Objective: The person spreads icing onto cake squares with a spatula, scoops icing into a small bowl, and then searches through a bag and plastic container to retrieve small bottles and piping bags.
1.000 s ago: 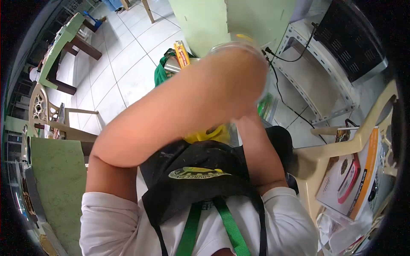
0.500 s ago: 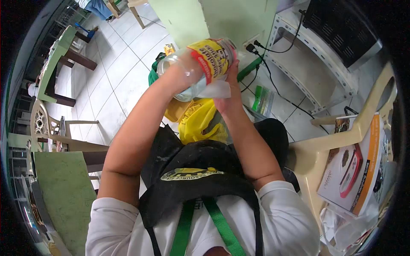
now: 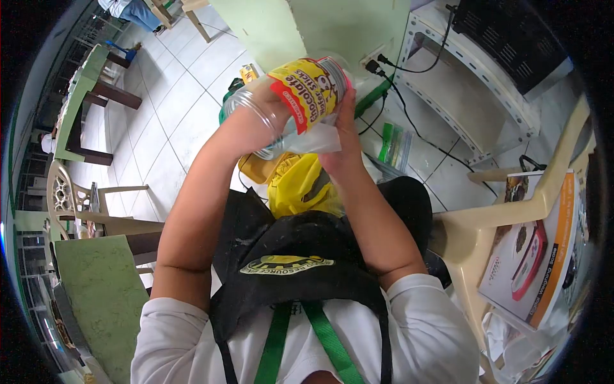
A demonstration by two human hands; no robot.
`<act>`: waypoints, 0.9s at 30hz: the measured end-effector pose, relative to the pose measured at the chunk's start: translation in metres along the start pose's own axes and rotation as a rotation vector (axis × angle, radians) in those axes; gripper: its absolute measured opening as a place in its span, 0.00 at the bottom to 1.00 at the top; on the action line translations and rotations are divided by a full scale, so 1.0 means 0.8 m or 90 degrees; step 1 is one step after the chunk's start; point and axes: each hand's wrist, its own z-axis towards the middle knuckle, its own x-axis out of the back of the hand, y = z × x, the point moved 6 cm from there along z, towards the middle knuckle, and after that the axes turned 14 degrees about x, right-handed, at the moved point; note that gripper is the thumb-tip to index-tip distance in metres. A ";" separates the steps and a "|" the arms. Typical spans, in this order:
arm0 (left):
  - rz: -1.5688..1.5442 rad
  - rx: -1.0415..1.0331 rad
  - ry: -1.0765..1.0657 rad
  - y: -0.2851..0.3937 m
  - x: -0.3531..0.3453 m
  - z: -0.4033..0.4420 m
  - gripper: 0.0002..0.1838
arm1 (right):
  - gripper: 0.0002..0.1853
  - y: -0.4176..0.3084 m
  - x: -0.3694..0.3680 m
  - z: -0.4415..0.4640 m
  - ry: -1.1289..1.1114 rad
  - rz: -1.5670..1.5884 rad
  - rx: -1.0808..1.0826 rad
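A clear plastic jar [image 3: 318, 86] with a yellow and red "Chocolate Wafer Sticks" label is tilted in front of me, its open mouth toward the lower left. My left hand [image 3: 272, 105] reaches through the mouth into the jar; the label hides its fingers, so I cannot tell what they do. Gripping the jar's outside near its base is my right hand [image 3: 345, 131]. A whitish translucent sheet [image 3: 325, 139] shows between that hand and the jar. Beneath the jar lies a yellow plastic bag [image 3: 295, 185].
Black plugs and cords [image 3: 409, 118] run from a wall outlet beside a white metal shelf [image 3: 476, 96]. A beige plastic chair [image 3: 467, 237] at right holds a weighing-scale box [image 3: 527, 256]. Green-topped tables [image 3: 96, 301] stand left. A person [image 3: 137, 13] is far off.
The jar has turned so its label faces me more, and it has shifted slightly left. My left hand stays inside the jar; my right hand keeps its grip.
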 end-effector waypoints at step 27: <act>-0.657 0.119 0.034 -0.021 0.064 -0.076 0.04 | 0.40 -0.003 -0.016 -0.001 0.065 0.093 -0.018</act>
